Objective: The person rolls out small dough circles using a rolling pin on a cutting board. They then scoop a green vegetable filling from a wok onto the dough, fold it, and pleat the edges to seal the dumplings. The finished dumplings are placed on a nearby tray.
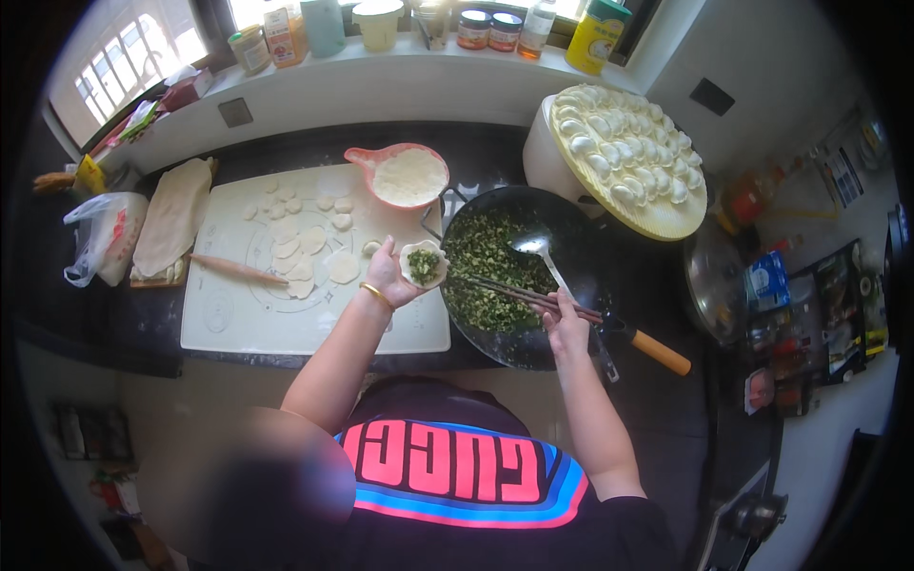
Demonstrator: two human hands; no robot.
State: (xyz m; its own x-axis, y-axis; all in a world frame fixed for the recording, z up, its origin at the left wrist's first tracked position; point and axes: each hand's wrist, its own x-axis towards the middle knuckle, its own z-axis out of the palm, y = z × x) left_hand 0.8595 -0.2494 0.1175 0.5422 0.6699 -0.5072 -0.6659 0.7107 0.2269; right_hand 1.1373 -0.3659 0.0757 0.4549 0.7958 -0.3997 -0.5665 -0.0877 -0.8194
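Note:
My left hand (387, 274) holds a round dumpling wrapper (415, 249) with a heap of chopped green filling (425, 267) on it. A pair of chopsticks (533, 295) is gripped in my right hand (567, 328), their tips beside the wrapper, over the rim of a dark wok (514, 354). More green filling (486, 247) lies in the wok, and a metal spoon (533, 246) rests in it. Left of my left hand, flattened wrappers (343, 267) and small dough pieces (278, 198) are spread on a white mat (219, 328). A wooden rolling pin (238, 269) lies among them.
A red bowl of flour (409, 181) stands at the mat's far edge. Far right, a round yellow tray (657, 225) bears rows of dumplings (619, 143). The wok's wooden handle (661, 352) points right. Jars (473, 29) line the windowsill; a plastic bag (105, 233) sits left.

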